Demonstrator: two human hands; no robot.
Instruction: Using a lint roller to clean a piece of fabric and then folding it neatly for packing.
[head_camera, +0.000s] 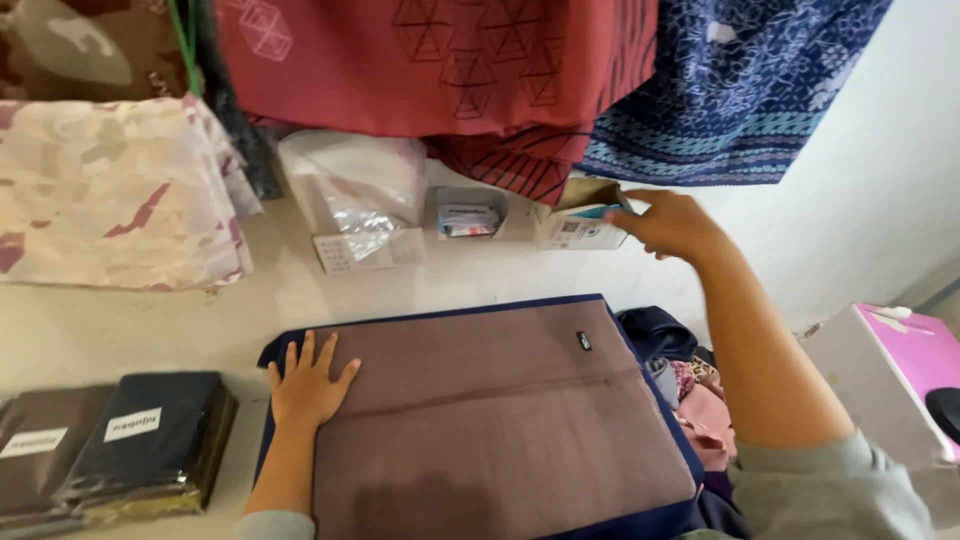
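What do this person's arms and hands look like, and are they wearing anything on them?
Both hands are bare: no gloves, and no rings, watch or bracelets that I can make out. The left hand and right hand each lead to a bare forearm. Grey sleeves of a soft, sweatshirt-like top are pushed up toward the elbows, the left one showing only at the bottom edge of the view.

Small clothing shop or packing room, patterned fabrics (440, 60) hung above, folded garments in plastic bags (150, 435) lay on the table (130, 325).
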